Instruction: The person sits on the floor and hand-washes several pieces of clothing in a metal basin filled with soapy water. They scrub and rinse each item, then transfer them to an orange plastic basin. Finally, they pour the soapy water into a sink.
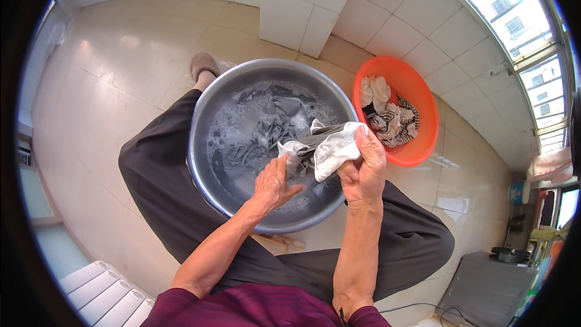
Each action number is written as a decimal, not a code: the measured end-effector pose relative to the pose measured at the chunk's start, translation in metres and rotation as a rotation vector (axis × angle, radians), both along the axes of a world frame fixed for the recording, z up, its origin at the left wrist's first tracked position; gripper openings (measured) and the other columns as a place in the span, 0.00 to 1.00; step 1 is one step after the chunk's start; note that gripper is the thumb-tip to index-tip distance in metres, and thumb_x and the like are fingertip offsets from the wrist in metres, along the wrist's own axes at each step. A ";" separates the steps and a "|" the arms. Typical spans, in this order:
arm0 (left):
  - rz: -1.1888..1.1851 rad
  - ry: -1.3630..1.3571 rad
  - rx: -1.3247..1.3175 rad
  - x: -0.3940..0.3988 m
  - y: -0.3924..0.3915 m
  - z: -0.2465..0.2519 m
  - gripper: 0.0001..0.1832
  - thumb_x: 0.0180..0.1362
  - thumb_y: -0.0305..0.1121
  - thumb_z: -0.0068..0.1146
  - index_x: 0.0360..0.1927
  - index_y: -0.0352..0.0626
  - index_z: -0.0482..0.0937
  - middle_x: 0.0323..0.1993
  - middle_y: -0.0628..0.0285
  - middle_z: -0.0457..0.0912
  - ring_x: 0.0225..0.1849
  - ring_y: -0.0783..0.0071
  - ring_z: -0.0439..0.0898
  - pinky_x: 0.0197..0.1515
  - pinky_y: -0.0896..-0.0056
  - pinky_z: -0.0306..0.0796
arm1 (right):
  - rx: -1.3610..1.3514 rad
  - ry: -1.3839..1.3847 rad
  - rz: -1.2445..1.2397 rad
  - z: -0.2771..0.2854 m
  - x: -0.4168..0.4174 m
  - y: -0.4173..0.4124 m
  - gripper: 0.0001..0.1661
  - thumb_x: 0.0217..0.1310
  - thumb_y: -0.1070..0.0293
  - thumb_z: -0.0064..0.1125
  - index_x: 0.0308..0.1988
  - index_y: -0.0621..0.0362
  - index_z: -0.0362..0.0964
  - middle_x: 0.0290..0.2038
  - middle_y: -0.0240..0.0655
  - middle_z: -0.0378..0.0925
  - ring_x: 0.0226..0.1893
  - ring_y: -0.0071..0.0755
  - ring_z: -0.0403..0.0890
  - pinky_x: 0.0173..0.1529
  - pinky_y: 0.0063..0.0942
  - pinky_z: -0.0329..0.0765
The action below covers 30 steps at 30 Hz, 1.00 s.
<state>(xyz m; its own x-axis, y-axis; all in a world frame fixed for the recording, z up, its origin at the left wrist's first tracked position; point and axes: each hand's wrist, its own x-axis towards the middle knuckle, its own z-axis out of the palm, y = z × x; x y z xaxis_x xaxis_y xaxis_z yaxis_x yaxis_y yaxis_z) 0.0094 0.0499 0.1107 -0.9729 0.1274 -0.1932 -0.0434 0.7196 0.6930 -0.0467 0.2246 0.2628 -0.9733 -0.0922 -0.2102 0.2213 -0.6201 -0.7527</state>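
A large round metal basin (272, 226) stands between my knees, holding sudsy grey water and dark wet cloth (283, 113). My right hand (365, 168) is closed on a white and grey wet garment (338, 147) above the basin's right side. Part of that garment hangs towards the water. My left hand (274, 184) is over the near part of the basin, fingers spread, its fingertips by the garment's lower white end; whether they touch it I cannot tell.
An orange plastic basin (431, 122) with white and striped clothes (392, 120) stands right of the metal one, near the tiled wall (435, 50). A grey box-like object (485, 288) and a dark cable (408, 306) are at lower right. White slatted furniture (109, 295) is at lower left.
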 end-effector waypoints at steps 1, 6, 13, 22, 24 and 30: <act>0.052 0.076 0.018 0.001 0.002 -0.003 0.53 0.46 0.46 0.80 0.72 0.37 0.63 0.56 0.45 0.77 0.57 0.44 0.78 0.58 0.47 0.73 | -0.020 0.018 -0.005 0.004 0.001 -0.001 0.12 0.78 0.62 0.51 0.43 0.59 0.73 0.24 0.30 0.76 0.10 0.12 0.57 0.13 0.16 0.51; 0.331 0.451 -0.125 -0.011 0.008 0.005 0.67 0.36 0.45 0.86 0.76 0.36 0.53 0.68 0.41 0.63 0.67 0.43 0.69 0.61 0.49 0.70 | -0.177 0.027 -0.037 0.007 0.002 -0.001 0.12 0.79 0.63 0.51 0.44 0.61 0.72 0.29 0.35 0.79 0.10 0.15 0.63 0.13 0.16 0.57; 0.228 0.353 0.019 0.002 0.029 0.001 0.47 0.38 0.39 0.84 0.61 0.39 0.69 0.52 0.53 0.75 0.54 0.53 0.77 0.51 0.54 0.72 | -0.265 0.058 0.045 0.007 0.004 -0.015 0.14 0.79 0.65 0.52 0.52 0.66 0.71 0.36 0.41 0.83 0.16 0.23 0.76 0.18 0.18 0.69; 0.299 0.244 0.198 -0.013 0.018 -0.048 0.16 0.60 0.36 0.65 0.47 0.38 0.80 0.38 0.54 0.83 0.42 0.50 0.82 0.44 0.55 0.75 | -0.264 0.094 0.042 0.022 0.009 -0.018 0.16 0.77 0.67 0.54 0.56 0.66 0.70 0.41 0.43 0.84 0.24 0.28 0.83 0.22 0.19 0.74; 0.373 0.130 0.384 -0.015 0.004 -0.056 0.12 0.65 0.34 0.61 0.45 0.36 0.81 0.33 0.59 0.84 0.38 0.56 0.83 0.43 0.60 0.75 | -0.178 0.095 0.000 0.017 0.002 -0.010 0.14 0.77 0.68 0.54 0.55 0.65 0.70 0.40 0.42 0.84 0.24 0.27 0.83 0.21 0.19 0.74; 0.438 0.022 0.835 -0.024 -0.038 -0.037 0.18 0.78 0.39 0.47 0.37 0.34 0.78 0.28 0.74 0.72 0.33 0.82 0.66 0.37 0.70 0.65 | 0.249 -0.094 -0.061 -0.049 -0.021 0.038 0.13 0.76 0.65 0.56 0.50 0.62 0.74 0.38 0.34 0.84 0.25 0.24 0.84 0.21 0.18 0.72</act>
